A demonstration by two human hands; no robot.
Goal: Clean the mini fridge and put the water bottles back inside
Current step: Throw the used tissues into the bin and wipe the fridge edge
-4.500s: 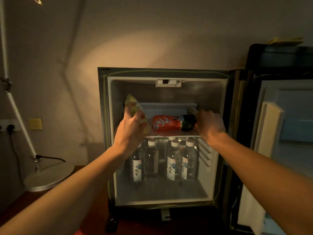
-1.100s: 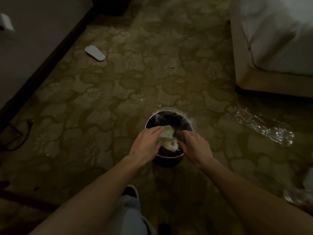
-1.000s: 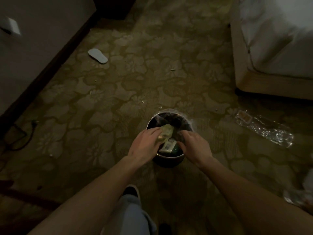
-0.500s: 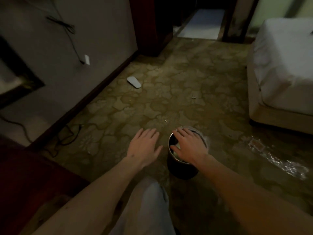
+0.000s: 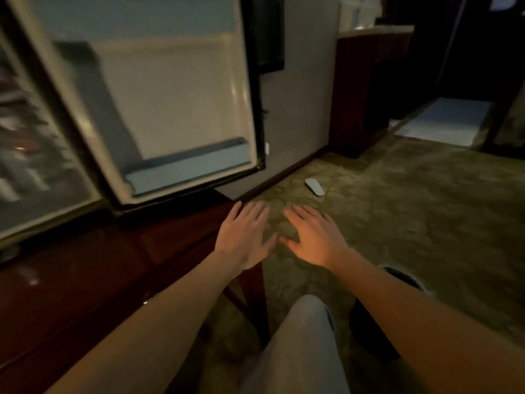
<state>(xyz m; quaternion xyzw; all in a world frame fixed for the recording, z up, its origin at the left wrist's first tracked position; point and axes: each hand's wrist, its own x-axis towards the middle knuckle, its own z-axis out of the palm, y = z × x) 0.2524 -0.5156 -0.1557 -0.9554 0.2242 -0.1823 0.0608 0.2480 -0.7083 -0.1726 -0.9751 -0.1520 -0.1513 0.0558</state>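
The mini fridge's open door [image 5: 176,103] fills the upper left, its pale inner liner facing me with a grey-blue rail low down. At the far left edge the fridge interior [image 5: 31,155] is blurred; the water bottles [image 5: 17,180] show only as pale smears. My left hand [image 5: 244,234] and my right hand [image 5: 312,237] hover side by side in the middle, palms down, fingers spread, holding nothing. The left hand is over the corner of the dark red wooden table [image 5: 99,274] that carries the fridge.
A dark round waste bin [image 5: 403,280] is partly hidden under my right forearm. A white slipper [image 5: 314,186] lies on the patterned carpet by the baseboard. A dark wooden cabinet [image 5: 366,89] stands at the back right. My trouser leg [image 5: 301,345] is at the bottom.
Both hands dropped the wrapper and bottle into the bin and came away empty. The view has swung left and up from the bin to the fridge door and table.
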